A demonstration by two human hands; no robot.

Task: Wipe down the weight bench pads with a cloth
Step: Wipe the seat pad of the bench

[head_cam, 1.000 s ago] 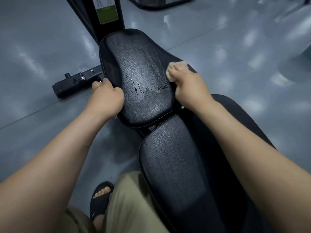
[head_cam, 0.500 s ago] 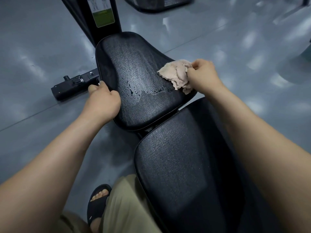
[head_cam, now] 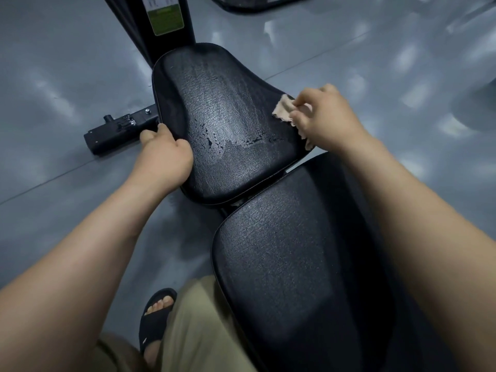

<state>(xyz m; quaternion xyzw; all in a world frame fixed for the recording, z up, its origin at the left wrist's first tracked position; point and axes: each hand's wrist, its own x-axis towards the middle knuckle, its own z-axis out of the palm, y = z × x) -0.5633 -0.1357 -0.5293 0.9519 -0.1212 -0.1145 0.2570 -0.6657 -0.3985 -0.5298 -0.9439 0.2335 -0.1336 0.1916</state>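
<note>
On the seat pad (head_cam: 222,116), right hand (head_cam: 326,116) pinches cloth (head_cam: 284,108); left hand (head_cam: 163,154) grips edge.

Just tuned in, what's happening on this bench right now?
A person is wiping a weight bench. The right hand pinches a beige cloth against the right edge of the far pad, while the left hand grips that pad's left edge. Glossy, wet-looking blotches sit across the pad's middle, not yet wiped away. The near pad lies untouched, closer to the person.
</note>
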